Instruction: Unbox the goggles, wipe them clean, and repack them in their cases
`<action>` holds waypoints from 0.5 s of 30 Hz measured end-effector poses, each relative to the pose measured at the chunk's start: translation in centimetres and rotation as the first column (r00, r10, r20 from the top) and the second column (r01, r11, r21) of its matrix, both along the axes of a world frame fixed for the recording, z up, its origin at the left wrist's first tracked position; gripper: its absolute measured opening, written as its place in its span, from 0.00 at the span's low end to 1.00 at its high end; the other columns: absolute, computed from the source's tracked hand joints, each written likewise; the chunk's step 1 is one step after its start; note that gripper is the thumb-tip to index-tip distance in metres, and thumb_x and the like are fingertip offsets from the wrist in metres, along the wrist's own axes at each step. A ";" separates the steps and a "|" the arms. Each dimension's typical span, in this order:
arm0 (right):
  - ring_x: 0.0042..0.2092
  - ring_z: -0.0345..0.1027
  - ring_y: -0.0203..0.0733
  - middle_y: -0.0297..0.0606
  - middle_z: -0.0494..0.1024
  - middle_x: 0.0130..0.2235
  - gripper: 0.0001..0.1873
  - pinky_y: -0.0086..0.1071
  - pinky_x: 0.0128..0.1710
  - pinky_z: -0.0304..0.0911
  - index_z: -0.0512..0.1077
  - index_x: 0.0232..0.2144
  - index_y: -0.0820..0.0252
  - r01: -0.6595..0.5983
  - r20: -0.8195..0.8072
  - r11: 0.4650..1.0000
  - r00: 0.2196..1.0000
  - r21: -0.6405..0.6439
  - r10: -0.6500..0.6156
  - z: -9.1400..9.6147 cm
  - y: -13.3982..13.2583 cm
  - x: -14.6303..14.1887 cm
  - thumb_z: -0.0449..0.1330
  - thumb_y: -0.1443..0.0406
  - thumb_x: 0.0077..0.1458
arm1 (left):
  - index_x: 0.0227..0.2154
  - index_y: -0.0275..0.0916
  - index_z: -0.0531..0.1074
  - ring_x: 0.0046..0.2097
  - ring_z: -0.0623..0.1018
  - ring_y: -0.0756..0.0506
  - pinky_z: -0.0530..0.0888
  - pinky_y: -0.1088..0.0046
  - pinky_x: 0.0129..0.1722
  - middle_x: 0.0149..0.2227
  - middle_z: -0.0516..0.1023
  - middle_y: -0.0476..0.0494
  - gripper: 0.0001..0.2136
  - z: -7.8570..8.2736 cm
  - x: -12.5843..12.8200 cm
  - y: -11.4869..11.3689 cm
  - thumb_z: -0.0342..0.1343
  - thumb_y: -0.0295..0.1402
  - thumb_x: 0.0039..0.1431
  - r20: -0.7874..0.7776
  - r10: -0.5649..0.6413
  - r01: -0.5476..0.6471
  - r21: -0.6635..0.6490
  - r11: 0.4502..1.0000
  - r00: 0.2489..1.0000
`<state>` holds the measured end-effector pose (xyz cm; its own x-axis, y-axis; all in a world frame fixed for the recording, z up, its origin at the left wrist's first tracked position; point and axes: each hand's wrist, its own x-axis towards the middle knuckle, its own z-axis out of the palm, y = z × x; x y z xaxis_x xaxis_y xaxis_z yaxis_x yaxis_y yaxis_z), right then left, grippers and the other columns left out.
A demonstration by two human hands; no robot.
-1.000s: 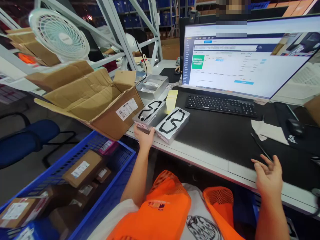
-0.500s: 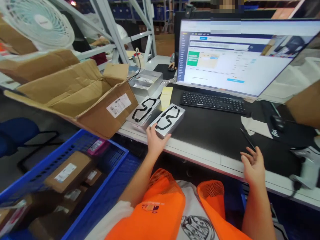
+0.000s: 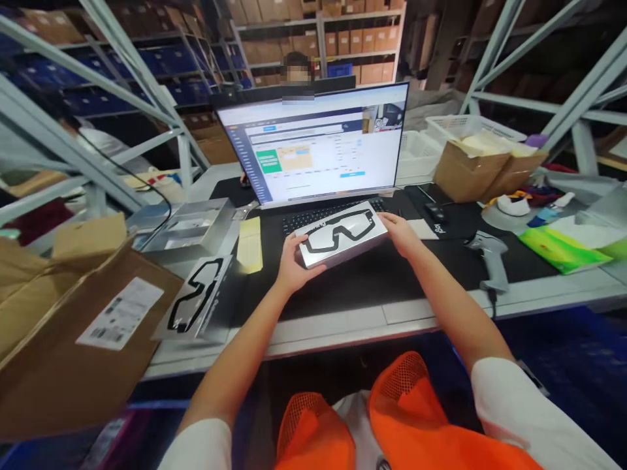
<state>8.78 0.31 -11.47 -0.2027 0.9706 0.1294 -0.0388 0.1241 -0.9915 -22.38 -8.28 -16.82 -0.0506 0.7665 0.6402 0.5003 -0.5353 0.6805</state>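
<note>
Both my hands hold a silver box printed with a black goggle outline (image 3: 341,239) above the black desk mat (image 3: 372,281), in front of the keyboard (image 3: 313,215). My left hand (image 3: 292,263) grips its left end and my right hand (image 3: 401,234) grips its right end. A second silver goggle box (image 3: 196,300) lies flat on the table to the left, near the edge.
A monitor (image 3: 313,147) stands behind the keyboard. An open cardboard box (image 3: 73,326) sits at the left, with an open silver box (image 3: 189,225) behind it. A barcode scanner (image 3: 490,258), a mouse (image 3: 435,212) and cardboard boxes (image 3: 482,166) are at the right. A person sits behind the monitor.
My left hand has lifted one silver goggle box from the left edge to the middle of the desk. My right hand came off the table edge and took its other end. The view swung right.
</note>
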 end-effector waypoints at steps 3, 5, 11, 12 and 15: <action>0.36 0.68 0.39 0.37 0.80 0.37 0.27 0.30 0.34 0.62 0.77 0.34 0.60 0.045 -0.038 0.997 0.998 -0.067 -0.048 -2.4 2.3 -0.2 0.71 0.46 0.39 | 0.55 0.42 0.67 0.63 0.71 0.33 0.74 0.53 0.58 0.63 0.62 0.32 0.39 -1.2 0.7 2.0 0.72 0.54 0.42 -0.008 0.007 -0.007 -0.002 1.000 1.000; 0.32 0.65 0.37 0.34 0.78 0.32 0.25 0.29 0.32 0.59 0.75 0.31 0.60 0.035 -0.043 0.995 0.998 -0.098 -0.040 -3.9 2.4 -0.1 0.72 0.48 0.39 | 0.53 0.42 0.67 0.63 0.71 0.33 0.73 0.50 0.60 0.62 0.63 0.32 0.37 -1.9 0.6 1.9 0.72 0.54 0.43 -0.066 0.024 -0.021 0.044 0.999 0.998; 0.30 0.61 0.36 0.31 0.73 0.29 0.23 0.30 0.31 0.57 0.73 0.31 0.59 -0.009 -0.056 0.992 0.998 -0.130 0.001 -4.5 1.2 0.2 0.70 0.46 0.46 | 0.47 0.46 0.66 0.62 0.72 0.32 0.71 0.44 0.60 0.58 0.66 0.36 0.35 -1.2 0.1 0.4 0.74 0.53 0.39 -0.204 0.020 0.013 0.158 0.987 0.979; 0.30 0.61 0.36 0.31 0.72 0.29 0.24 0.30 0.32 0.57 0.72 0.31 0.59 -0.004 -0.048 0.994 0.999 -0.111 -0.002 -4.4 1.1 0.3 0.69 0.45 0.48 | 0.46 0.46 0.66 0.61 0.73 0.32 0.72 0.44 0.59 0.58 0.66 0.36 0.35 -1.0 0.2 0.3 0.74 0.53 0.39 -0.199 0.027 0.007 0.165 0.986 0.980; 0.31 0.62 0.37 0.32 0.72 0.29 0.26 0.30 0.32 0.58 0.72 0.31 0.58 0.002 -0.047 0.993 0.999 -0.120 -0.007 -4.1 0.9 0.2 0.66 0.42 0.50 | 0.44 0.46 0.66 0.61 0.73 0.31 0.74 0.44 0.56 0.59 0.65 0.35 0.34 -0.7 0.7 0.2 0.75 0.53 0.38 -0.217 0.035 0.005 0.180 0.984 0.976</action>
<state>9.03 1.19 -15.53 -0.1947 0.9806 0.0209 -0.0856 0.0043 -0.9963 -21.70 -8.12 -17.56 0.0949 0.6394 0.7630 0.6350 -0.6292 0.4483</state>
